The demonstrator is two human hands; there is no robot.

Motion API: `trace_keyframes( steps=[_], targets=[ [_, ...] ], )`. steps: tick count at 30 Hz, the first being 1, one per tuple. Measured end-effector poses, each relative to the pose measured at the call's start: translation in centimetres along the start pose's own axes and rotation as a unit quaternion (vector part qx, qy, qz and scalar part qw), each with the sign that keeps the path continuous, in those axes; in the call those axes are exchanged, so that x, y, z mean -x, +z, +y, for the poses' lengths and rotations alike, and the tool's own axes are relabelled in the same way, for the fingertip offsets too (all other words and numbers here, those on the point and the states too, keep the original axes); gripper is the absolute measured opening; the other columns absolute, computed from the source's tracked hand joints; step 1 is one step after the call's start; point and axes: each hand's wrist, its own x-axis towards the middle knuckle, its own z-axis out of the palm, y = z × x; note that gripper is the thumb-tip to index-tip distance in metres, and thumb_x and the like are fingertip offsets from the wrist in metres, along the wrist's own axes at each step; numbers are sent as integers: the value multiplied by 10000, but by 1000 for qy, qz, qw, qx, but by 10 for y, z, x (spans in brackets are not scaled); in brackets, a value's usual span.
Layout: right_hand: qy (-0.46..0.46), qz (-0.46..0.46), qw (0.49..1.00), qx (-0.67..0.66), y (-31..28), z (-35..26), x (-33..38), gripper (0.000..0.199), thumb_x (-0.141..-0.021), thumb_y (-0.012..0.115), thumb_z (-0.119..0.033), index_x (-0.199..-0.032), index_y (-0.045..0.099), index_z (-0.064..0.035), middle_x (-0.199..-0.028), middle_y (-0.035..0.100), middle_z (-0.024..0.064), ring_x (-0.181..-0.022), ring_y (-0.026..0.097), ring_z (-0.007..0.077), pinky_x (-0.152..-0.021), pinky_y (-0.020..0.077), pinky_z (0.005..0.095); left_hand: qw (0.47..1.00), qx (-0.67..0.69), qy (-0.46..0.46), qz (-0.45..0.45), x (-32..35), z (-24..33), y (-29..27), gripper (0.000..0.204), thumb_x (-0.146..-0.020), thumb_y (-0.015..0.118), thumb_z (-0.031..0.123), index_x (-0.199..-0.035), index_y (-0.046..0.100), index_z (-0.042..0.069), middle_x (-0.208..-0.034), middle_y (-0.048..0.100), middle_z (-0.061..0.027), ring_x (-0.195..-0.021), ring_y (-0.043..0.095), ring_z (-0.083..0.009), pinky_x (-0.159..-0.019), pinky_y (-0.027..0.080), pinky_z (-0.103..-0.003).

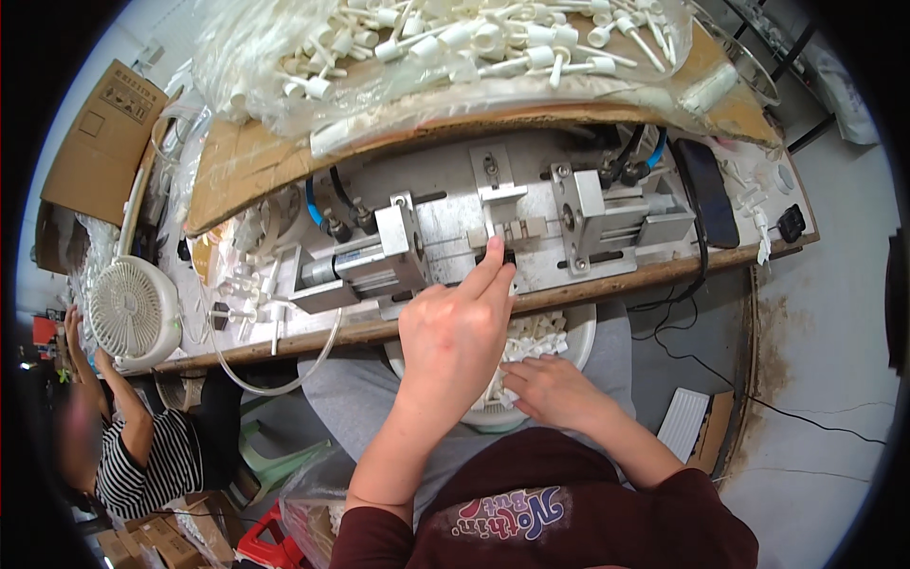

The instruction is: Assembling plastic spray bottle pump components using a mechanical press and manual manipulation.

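My left hand (455,327) reaches over a metal fixture (493,171) on the bench, its index finger stretched out. That fingertip touches a small white plastic stem (490,228) lying at the beige block (526,230) in the fixture's middle. The thumb is hidden under the hand. Lower and to the right, my right hand (557,391) rests in a white bowl (588,343) of small white plastic pieces (538,334) on my lap. Its fingers are bent, closed around a white piece (509,398) at the fingertips.
Metal cylinder units (365,261) (616,213) flank the fixture. Cardboard (256,171) above it bears a plastic bag of white cup-ended parts (464,43). A phone (706,190) lies right, a white fan (133,313) stands left. Another person in a striped shirt (156,455) sits at far left.
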Motion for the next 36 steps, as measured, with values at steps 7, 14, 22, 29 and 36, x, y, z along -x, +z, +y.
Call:
trace_keyframes(
  steps=[7,14,22,29,36],
  targets=[
    [-15,118,993,-16,-38,-7,0,422,-768,784,-229,-1121,636,-50,-1215,650,131,-1040,660,283,-864,520,399,999,17,35,30,-1,-6,6,224,-730,749,96,-947,741,43,-1138,722,-84,-531,633,-206,-542,511,-288],
    [-93,414,904,-60,-134,-26,-25,421,-752,803,-126,-1141,672,-34,-1053,712,108,-804,681,228,-683,537,312,997,-30,74,20,9,-6,3,286,-704,724,86,-983,730,23,-1188,703,-111,-500,602,-182,-538,499,-280],
    [-98,508,822,236,-246,8,-111,332,-782,721,-9,-1102,693,-91,-987,698,45,-805,619,156,-652,486,265,985,135,55,-88,72,0,0,268,-786,772,160,-1041,727,89,-1208,698,-41,-607,649,-188,-579,529,-298],
    [8,243,915,321,-291,13,-180,301,-762,658,-7,-1062,674,-19,-1005,680,173,-890,641,326,-800,506,404,966,183,1,-181,128,-13,42,453,-802,782,288,-1207,671,116,-1232,682,-49,-691,711,-207,-624,578,-322],
    [22,214,915,342,-289,41,-210,278,-762,686,-55,-1035,677,-6,-965,685,182,-877,642,304,-775,503,380,961,226,16,-158,128,-4,51,576,-826,769,301,-1349,586,142,-1130,704,-63,-672,696,-211,-605,567,-324]
  ],
)
